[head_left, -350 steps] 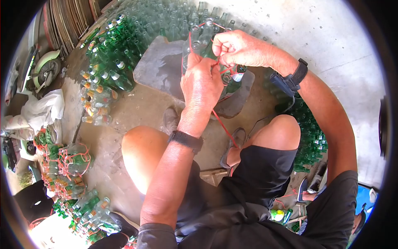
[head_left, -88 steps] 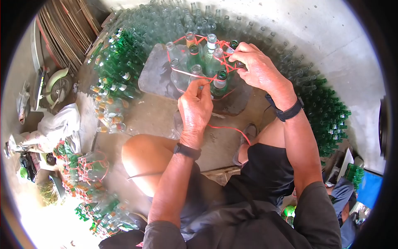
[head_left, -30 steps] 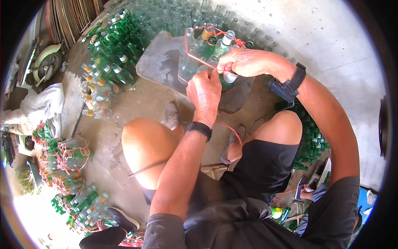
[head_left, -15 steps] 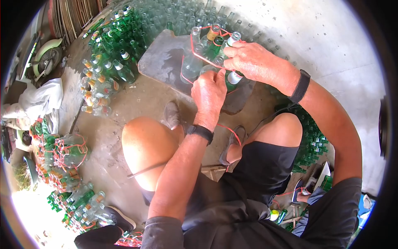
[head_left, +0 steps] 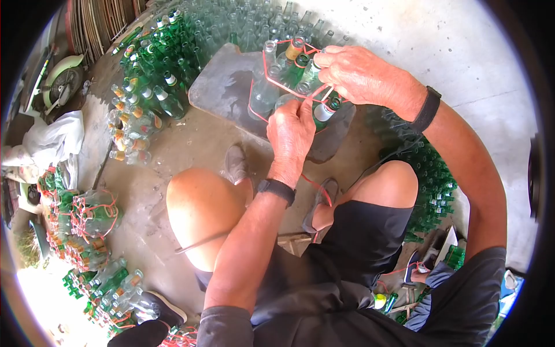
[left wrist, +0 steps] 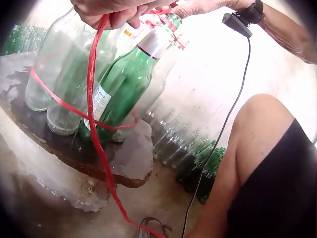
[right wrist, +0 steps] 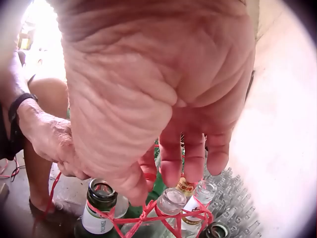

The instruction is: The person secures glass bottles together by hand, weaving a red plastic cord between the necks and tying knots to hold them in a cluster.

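Note:
Clear and green bottles stand grouped on a grey slab (head_left: 217, 87), with red string (head_left: 281, 85) running around their necks and lower sides. My left hand (head_left: 292, 130) pinches the string at the near side, beside a labelled green bottle (head_left: 322, 114). From the left hand (left wrist: 116, 11), a red strand (left wrist: 91, 79) hangs down past the leaning green bottle (left wrist: 124, 82). My right hand (head_left: 370, 78) is over the right-hand necks, thumb and index finger pinching string. Below the right hand (right wrist: 163, 89), knotted string (right wrist: 143, 215) links several necks; its other fingers extend loosely.
Many loose bottles (head_left: 173, 63) stand behind and left of the slab, with more green ones (head_left: 430, 185) at the right. String-tied bundles (head_left: 95, 214) lie at the left near a white plastic bag (head_left: 55, 139). A black cable (left wrist: 230, 114) hangs beside the right knee.
Since half a second ago, the right hand has shifted slightly, showing string stretched below its fingers. Earlier both hands were close together at the near necks; now the right is farther right. The left still pinches string.

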Demonstrator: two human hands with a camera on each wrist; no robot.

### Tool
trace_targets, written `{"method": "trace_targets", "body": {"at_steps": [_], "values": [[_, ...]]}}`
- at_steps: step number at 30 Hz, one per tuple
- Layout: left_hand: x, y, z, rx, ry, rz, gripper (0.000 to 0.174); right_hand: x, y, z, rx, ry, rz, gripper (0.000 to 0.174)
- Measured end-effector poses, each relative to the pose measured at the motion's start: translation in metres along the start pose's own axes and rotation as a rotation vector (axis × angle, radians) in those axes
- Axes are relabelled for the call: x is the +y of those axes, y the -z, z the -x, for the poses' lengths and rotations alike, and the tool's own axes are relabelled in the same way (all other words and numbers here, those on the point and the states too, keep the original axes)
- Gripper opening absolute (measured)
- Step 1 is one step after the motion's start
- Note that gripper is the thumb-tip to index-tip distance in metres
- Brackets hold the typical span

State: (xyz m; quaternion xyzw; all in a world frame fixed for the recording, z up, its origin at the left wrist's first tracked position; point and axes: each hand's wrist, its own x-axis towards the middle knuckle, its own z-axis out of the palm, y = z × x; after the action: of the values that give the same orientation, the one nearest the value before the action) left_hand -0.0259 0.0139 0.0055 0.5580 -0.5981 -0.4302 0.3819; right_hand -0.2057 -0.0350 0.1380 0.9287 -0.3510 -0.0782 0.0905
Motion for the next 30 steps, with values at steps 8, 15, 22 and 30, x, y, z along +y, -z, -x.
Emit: {"method": "trace_targets", "body": {"at_steps": [8, 15, 22, 30], "values": [[-0.002, -0.011, -0.002, -0.015, -0.039, -0.001, 0.032, -0.002, -0.007, 0.003, 0.024, -0.253, -0.824, 0.025], [0.002, -0.016, -0.001, -0.039, -0.023, 0.048, 0.028, 0.012, 0.001, 0.01, -0.195, -0.377, -0.921, 0.026], [0.008, -0.014, 0.0, -0.054, -0.015, 0.11, 0.026, 0.016, 0.012, 0.006, -0.194, -0.246, -0.202, 0.022], [0.007, -0.014, -0.002, -0.089, -0.02, 0.223, 0.025, 0.02, 0.011, 0.014, -0.182, -0.271, -0.167, 0.022]]}}
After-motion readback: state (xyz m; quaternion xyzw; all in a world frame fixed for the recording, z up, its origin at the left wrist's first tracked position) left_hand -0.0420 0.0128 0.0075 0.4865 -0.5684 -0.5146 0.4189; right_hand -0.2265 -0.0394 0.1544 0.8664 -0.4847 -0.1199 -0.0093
